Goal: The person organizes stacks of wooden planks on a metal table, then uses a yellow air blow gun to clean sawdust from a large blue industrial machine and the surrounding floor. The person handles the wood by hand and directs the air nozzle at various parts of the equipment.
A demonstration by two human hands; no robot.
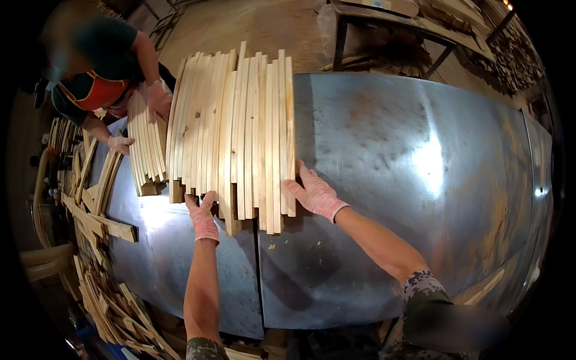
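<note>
A wide row of pale wooden strips (240,138) lies side by side on the metal table, its near ends uneven. My left hand (203,219), in a pink-and-white knit glove, grips the strips at their near ends, thumb and fingers apart around them. At the row's right side my right hand (315,193), gloved alike, holds the outermost strips, with the thumb toward the top and the fingers along the side. Some of my fingertips are hidden by the wood. Left of the row stands a smaller bundle of strips (146,141), with a co-worker's gloved hands (157,101) on it.
The shiny metal tabletop (384,240) has a seam and a few wood chips. A co-worker in a red apron (99,90) stands at the far left. Loose wood offcuts (114,306) crowd the left side. A dark-framed bench (414,27) stands beyond the table.
</note>
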